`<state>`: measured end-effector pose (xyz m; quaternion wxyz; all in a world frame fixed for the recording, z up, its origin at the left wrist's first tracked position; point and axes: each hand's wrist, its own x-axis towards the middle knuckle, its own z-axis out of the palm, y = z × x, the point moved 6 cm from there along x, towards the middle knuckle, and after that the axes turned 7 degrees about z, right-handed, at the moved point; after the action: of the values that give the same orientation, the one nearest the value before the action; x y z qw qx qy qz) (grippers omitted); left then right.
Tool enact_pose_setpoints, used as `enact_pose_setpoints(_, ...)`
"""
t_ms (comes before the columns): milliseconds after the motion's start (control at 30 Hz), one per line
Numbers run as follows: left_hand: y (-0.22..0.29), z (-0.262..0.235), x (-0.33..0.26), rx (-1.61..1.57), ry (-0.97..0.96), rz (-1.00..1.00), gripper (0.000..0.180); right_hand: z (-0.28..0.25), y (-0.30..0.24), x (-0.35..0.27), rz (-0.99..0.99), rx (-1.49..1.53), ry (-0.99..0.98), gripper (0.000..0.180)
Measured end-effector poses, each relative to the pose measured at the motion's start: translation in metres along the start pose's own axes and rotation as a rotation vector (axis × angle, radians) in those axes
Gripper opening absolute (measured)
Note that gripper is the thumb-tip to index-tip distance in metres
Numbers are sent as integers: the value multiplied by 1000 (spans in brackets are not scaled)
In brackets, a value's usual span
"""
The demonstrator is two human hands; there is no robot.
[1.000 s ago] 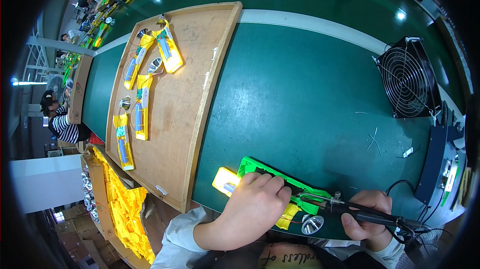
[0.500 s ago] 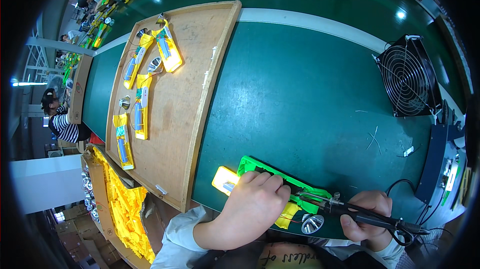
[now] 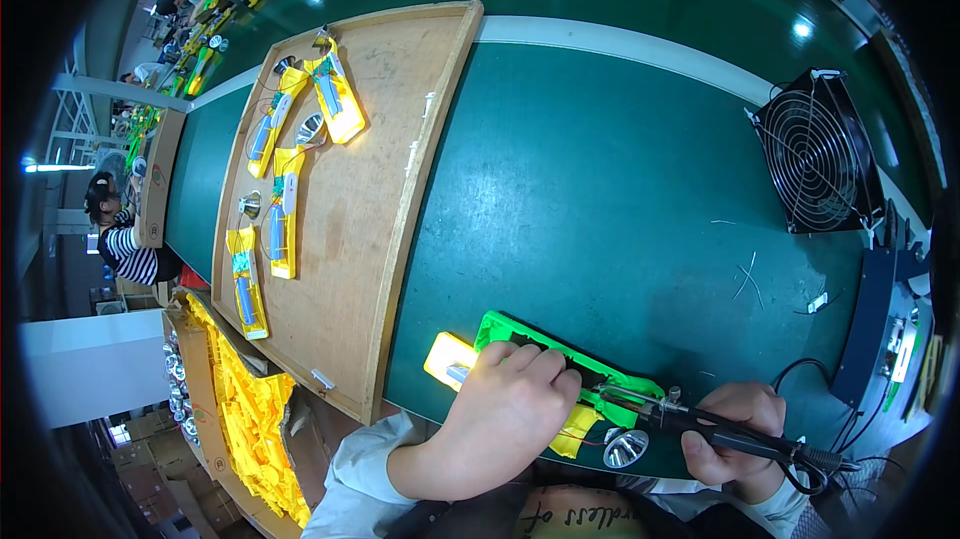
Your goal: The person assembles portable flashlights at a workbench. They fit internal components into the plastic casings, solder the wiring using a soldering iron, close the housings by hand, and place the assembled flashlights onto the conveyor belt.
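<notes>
My left hand (image 3: 515, 404) is curled over a green plastic flashlight housing (image 3: 548, 339) near the table's front edge. Its fingertips are hidden inside the open shell. My right hand (image 3: 740, 429) is closed around the black handle of a soldering iron (image 3: 710, 426). The metal tip points left into the right end of the housing. Under and beside the green part lies a yellow housing (image 3: 448, 357), partly covered by my left hand, its yellow end (image 3: 577, 432) showing on the other side. A shiny reflector cup (image 3: 627, 449) rests by the iron, next to a thin red wire.
A wooden tray (image 3: 375, 239) at left holds several yellow housings (image 3: 283, 239) with blue batteries and reflectors. A black fan (image 3: 812, 154) and a dark blue box unit (image 3: 868, 329) stand at right. Wire scraps (image 3: 747, 277) lie on the green table. A carton of yellow parts (image 3: 245, 419) sits lower left.
Hardly anything differs. Both hands, the iron and the green housing keep their places; the person in stripes at far left has shifted slightly.
</notes>
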<state>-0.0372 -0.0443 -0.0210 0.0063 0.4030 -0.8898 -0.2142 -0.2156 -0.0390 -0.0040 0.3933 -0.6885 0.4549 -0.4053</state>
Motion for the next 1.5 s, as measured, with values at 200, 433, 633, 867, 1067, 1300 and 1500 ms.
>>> enact_pose_setpoints(200, -1, 0, 0, 3, -6, 0, 10, -2, 0, 0, -10, 17, 0, 26)
enact_pose_setpoints(433, -1, -1, 0, 8, -6, 0, 11, -16, -3, -3, -60, 58, 56, 26)
enact_pose_setpoints(633, -2, 0, 0, -10, 0, -1, 11, -24, -5, -3, -85, 42, 65, 25)
enact_pose_setpoints(867, -1, -1, -2, -25, 7, -13, 11, -39, -2, -15, -112, 29, 244, 27)
enact_pose_setpoints(1067, -1, -1, -1, -42, 6, -16, 9, -47, 10, -20, 97, 148, 417, 25)
enact_pose_setpoints(1300, 2, -3, 1, -37, 14, -9, 7, -51, 10, -17, 63, 90, 414, 26)
enact_pose_setpoints(1500, 2, -3, 2, -52, -15, -20, 7, -53, 11, -10, 57, 90, 454, 24)
